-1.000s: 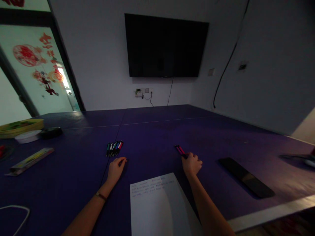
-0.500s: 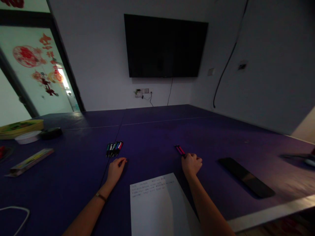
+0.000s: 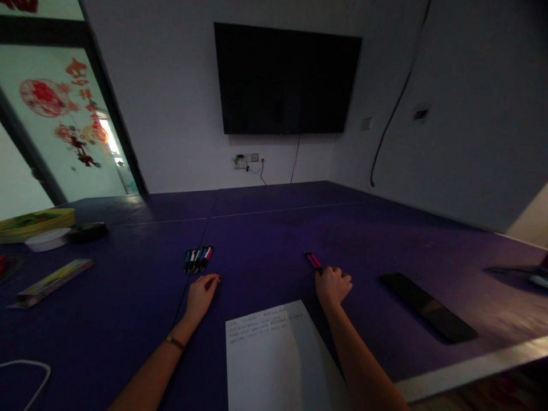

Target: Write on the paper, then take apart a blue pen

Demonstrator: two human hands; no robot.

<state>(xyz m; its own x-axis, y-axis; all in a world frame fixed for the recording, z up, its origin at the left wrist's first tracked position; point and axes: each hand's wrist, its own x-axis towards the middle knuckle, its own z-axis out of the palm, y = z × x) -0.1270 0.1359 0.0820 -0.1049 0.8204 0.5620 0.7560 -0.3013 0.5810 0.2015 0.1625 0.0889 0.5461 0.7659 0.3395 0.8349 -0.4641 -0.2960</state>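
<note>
My left hand (image 3: 202,297) rests on the purple table with its fingers curled together, and no object shows in them. Just beyond it lies a row of several pens (image 3: 198,260), side by side, with green, white, blue and red barrels. My right hand (image 3: 334,286) is closed over the near ends of two pink pens (image 3: 313,261), whose far ends stick out to the upper left; the fingers hide the rest. Between my forearms lies a white sheet of paper (image 3: 278,365) with handwritten lines near its top. The right forearm covers part of its right edge.
A black phone-like slab (image 3: 428,308) lies to the right. At left are a long thin box (image 3: 53,282), a white bowl (image 3: 48,240), a yellow basket (image 3: 64,217) and a white cable (image 3: 25,361). A wall-mounted screen (image 3: 286,80) hangs beyond the table (image 3: 265,240).
</note>
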